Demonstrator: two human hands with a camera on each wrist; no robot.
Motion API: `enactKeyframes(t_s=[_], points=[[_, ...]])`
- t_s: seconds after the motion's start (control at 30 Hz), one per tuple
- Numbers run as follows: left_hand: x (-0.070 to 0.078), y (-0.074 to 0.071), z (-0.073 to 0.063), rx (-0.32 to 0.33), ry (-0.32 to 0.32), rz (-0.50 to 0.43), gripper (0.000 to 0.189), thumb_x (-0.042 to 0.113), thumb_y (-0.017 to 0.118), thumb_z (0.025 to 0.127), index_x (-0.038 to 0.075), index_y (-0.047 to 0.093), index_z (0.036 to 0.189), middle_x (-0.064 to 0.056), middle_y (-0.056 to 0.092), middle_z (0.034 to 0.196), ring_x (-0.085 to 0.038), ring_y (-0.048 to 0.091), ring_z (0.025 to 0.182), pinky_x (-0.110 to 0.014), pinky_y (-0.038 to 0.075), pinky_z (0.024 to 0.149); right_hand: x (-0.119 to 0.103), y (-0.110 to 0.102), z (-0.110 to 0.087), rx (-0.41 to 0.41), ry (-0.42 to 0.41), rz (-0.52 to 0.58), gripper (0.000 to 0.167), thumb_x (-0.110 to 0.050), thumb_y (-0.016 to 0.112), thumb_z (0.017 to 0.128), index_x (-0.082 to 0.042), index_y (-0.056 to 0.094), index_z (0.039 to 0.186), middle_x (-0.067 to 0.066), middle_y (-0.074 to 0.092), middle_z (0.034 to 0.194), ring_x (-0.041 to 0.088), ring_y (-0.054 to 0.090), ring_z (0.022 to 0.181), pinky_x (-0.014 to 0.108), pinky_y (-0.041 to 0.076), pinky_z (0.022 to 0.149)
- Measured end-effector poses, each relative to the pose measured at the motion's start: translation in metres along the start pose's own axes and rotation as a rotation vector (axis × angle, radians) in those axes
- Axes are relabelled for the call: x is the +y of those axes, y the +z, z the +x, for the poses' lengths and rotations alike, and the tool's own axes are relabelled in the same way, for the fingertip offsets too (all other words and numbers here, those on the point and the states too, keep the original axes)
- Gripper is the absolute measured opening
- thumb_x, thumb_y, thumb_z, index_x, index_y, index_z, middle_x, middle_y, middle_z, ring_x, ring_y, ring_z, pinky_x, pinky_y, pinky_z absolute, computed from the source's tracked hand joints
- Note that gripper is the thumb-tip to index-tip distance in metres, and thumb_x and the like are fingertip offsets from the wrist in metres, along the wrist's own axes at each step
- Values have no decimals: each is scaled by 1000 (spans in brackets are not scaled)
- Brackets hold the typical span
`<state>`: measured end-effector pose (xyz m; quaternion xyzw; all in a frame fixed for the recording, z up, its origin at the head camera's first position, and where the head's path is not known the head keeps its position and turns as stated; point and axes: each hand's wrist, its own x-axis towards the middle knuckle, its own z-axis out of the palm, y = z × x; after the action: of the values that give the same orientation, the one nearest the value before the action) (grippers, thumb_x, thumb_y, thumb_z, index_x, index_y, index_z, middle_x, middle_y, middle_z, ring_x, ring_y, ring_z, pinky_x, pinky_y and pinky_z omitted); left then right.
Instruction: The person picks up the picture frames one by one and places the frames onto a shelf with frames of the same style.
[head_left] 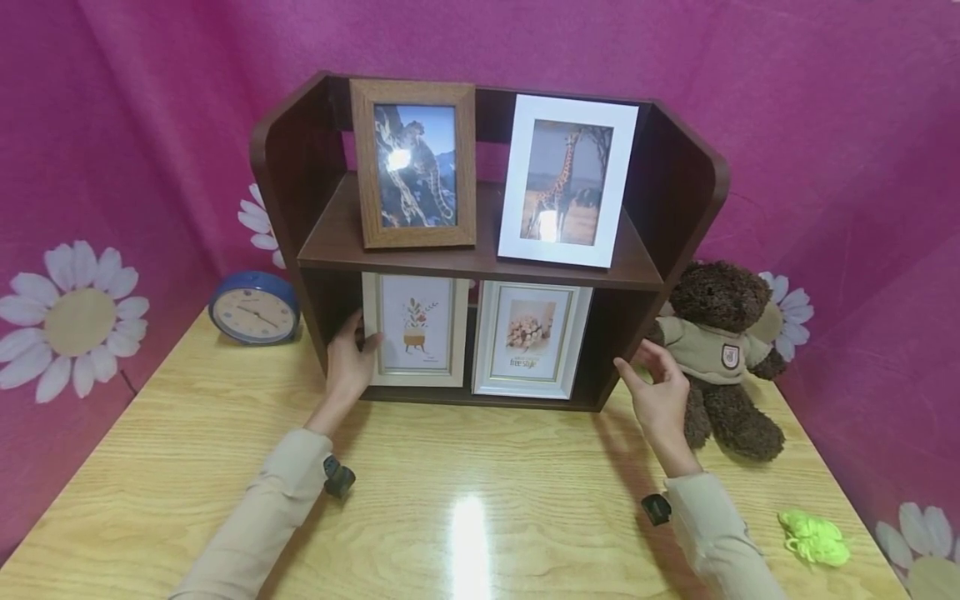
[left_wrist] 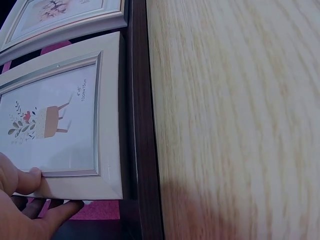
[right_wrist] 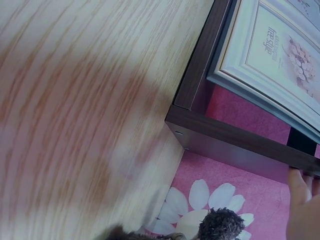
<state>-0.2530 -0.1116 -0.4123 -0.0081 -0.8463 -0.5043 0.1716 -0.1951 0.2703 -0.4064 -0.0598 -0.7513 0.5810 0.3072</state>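
A dark brown two-tier shelf point(head_left: 480, 265) stands on the table. My left hand point(head_left: 351, 358) pinches the left edge of a cream picture frame point(head_left: 459, 333) on the lower tier; in the left wrist view the thumb point(left_wrist: 29, 181) lies on its front and the fingers reach behind. Beside it stands a white picture frame point(head_left: 480, 379) with a flower print. Out at the shelf's right side, my right hand point(head_left: 662, 396) has its fingers extended and touches the side panel point(right_wrist: 235, 135). On the upper tier are a brown wooden frame point(head_left: 363, 167) and a white giraffe frame point(head_left: 626, 167).
A blue round clock point(head_left: 255, 308) sits left of the shelf. To the right, a brown teddy bear point(head_left: 720, 358) in a beige top sits close to my right hand. A bright yellow-green bundle point(head_left: 813, 537) lies near the table's right edge. Pink floral cloth point(head_left: 150, 183) hangs behind.
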Motion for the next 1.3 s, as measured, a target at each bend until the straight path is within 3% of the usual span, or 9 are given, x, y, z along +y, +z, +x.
enactKeyframes(t_s=[0.43, 0.8, 1.03, 1.3], points=[[0, -1, -2, -15, -25, -10, 51, 5, 58, 93, -7, 39, 139, -28, 55, 124, -40, 57, 110, -48, 51, 91, -2, 0, -1, -2, 12, 11, 37, 3, 72, 80, 4, 60, 115, -29, 61, 86, -7, 58, 88, 6, 46, 78], [1, -2, -4, -5, -28, -13, 50, 6, 59, 93, -7, 40, 137, -28, 56, 123, -39, 58, 109, -48, 50, 93, -32, 1, -11, -9, -3, 18, 36, 9, 69, 80, 12, 58, 114, -27, 61, 85, -7, 57, 86, 5, 45, 79], [-2, -3, -8, 1, -26, -34, 50, 9, 59, 93, -6, 41, 137, -28, 56, 124, -39, 58, 110, -48, 48, 96, -31, 1, -11, -9, -15, 33, 36, 9, 69, 79, 12, 58, 113, -26, 61, 85, -7, 58, 86, 5, 46, 77], [-2, -8, -16, -43, -50, -42, 54, 15, 58, 94, -4, 37, 141, -26, 50, 133, -41, 55, 114, -50, 49, 95, -30, 1, -11, -5, -18, 57, 34, 10, 69, 79, 11, 59, 111, -24, 63, 85, -5, 59, 85, 5, 47, 75]])
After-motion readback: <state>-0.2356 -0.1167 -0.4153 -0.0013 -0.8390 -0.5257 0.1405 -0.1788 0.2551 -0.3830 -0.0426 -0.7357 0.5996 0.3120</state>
